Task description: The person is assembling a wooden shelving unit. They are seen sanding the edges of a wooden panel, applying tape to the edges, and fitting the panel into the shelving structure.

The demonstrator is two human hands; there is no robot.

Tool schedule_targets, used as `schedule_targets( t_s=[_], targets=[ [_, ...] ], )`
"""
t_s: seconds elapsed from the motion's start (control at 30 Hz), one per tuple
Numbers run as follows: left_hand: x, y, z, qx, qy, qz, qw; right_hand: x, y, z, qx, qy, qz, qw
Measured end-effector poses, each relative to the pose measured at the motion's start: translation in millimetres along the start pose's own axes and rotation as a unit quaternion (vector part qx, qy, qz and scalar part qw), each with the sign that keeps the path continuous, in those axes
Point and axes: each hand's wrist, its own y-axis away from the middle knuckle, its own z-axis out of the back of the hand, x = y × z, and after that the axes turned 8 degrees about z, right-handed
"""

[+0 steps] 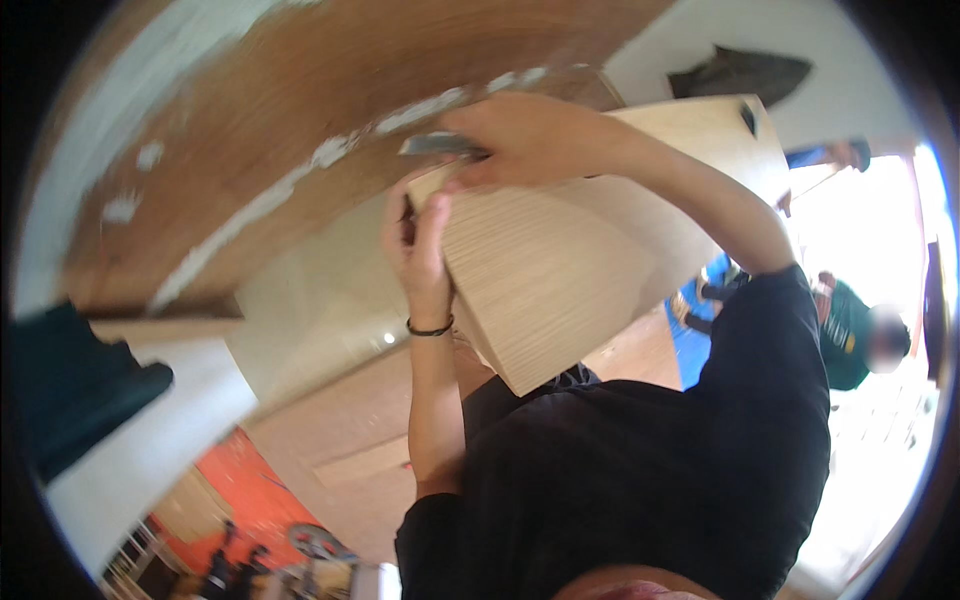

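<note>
A pale wooden box-like piece (pixel 570 270) with straight grain is tilted in front of my chest, one corner close to my black shirt. My left hand (pixel 418 235) is closed around its left upper edge, thumb on the near face. Across the top of the piece reaches my right arm, and my right hand (pixel 520 140) is closed on a flat grey metal tool (pixel 435 145). That tool lies close to the piece's upper left corner; whether it touches the wood I cannot tell. Its exact kind is not clear, and part of it is hidden by my fingers.
Beyond my hands is a brown plywood surface (pixel 290 130) streaked with white filler. Dark green cloth (pixel 75 385) hangs at the left, above a red-orange sheet (pixel 255 490). A person in a green shirt (pixel 845 335) is at the right; another person's hand (pixel 840 155) shows above.
</note>
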Motion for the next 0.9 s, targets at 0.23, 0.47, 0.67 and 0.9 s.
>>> schedule_targets(
  t_s=[0.23, 0.47, 0.67, 0.9],
  targets=[
    [-7.2, -17.1, 18.2, 0.043, -0.053, 0.030, 0.997, 19.7, 93.2, 4.6, -0.332, 0.053, -0.054, 0.940],
    [-3.8, -14.4, 9.9, 0.064, -0.070, 0.024, 0.995, -1.5, 250.2, -51.9, -0.646, -0.194, -0.358, 0.645],
    [-7.4, -10.7, 2.6, 0.063, -0.048, 0.028, 0.996, -9.0, 267.3, -123.2, -0.653, -0.220, -0.448, 0.570],
    [-5.5, -13.1, 8.6, 0.063, -0.068, 0.035, 0.995, -19.0, 253.0, -139.4, -0.619, -0.156, -0.476, 0.605]
  ],
)
